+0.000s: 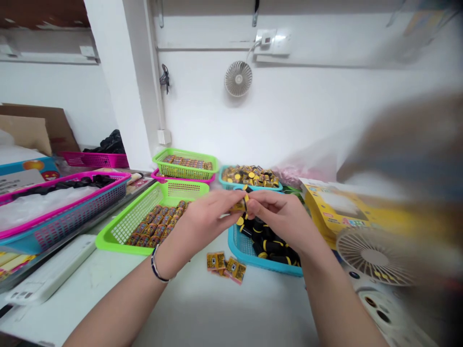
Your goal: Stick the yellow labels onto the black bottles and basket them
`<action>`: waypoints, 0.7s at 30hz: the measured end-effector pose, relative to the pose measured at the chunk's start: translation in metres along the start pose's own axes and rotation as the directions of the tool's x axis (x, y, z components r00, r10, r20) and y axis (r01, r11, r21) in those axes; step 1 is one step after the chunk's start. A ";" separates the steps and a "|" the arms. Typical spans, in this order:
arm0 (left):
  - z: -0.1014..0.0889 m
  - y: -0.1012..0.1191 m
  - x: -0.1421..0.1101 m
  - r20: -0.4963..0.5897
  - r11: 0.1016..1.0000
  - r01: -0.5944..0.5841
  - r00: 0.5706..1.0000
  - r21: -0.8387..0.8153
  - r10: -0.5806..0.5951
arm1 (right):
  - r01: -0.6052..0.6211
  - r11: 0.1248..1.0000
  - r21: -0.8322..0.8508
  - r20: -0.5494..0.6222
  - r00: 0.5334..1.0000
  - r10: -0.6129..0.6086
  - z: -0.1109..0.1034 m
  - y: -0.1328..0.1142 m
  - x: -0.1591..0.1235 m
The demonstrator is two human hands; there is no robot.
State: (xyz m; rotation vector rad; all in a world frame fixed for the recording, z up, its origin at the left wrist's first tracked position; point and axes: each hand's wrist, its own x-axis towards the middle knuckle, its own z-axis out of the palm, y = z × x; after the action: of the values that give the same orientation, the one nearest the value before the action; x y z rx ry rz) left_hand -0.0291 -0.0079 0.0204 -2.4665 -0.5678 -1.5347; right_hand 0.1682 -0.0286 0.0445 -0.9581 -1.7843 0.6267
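My left hand [206,217] and my right hand [284,217] meet above a blue basket [265,263] of black cylinders with yellow ends. Between their fingertips is a small yellow-and-black cylinder [239,205], partly hidden by the fingers. Both hands are closed on it, the right one pinching the yellow end. Below the hands, several small printed yellow labels [235,270] lie in a loose pile on the white table [195,308]. Left of them, a green basket [115,246] holds rows of label-wrapped cylinders [155,225], partly covered by my left hand.
Farther back stand another green basket [185,169] and a blue basket [224,184] of yellow-and-black cylinders. Yellow packaging [325,212] and a fan [374,255] are at right; a blurred shape fills that side. Pink-rimmed baskets [119,179] and a white device [54,267] are left.
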 end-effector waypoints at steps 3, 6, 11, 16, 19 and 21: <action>0.001 0.005 0.004 -0.001 0.910 0.354 0.932 -0.218 -0.363 | 0.244 0.968 -0.059 -0.145 0.957 -0.250 0.009 0.003 0.000; 0.001 0.010 0.008 0.071 0.666 0.556 0.791 -0.497 -0.607 | 0.473 0.828 -0.302 -0.068 0.855 -0.514 0.018 0.006 -0.003; -0.003 0.018 0.014 0.292 0.287 0.600 0.684 -0.746 -0.669 | 0.579 0.628 -0.520 0.008 0.739 -0.674 0.031 0.011 -0.005; -0.006 0.023 0.014 0.591 -0.036 0.684 0.602 -0.729 -0.537 | 0.613 0.659 -0.436 0.003 0.733 -0.680 0.043 0.008 -0.008; -0.004 0.026 0.013 0.655 -0.118 0.701 0.574 -0.703 -0.492 | 0.618 0.671 -0.410 -0.034 0.725 -0.688 0.046 0.005 -0.011; -0.003 0.027 0.012 0.646 -0.107 0.695 0.583 -0.710 -0.493 | 0.611 0.667 -0.426 -0.045 0.722 -0.690 0.046 0.004 -0.011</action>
State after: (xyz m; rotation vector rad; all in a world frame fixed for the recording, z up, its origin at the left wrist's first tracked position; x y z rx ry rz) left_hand -0.0156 -0.0305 0.0339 -3.5587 -1.2644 -2.6930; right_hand 0.1300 -0.0353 0.0174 -0.5146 -1.9260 -0.2964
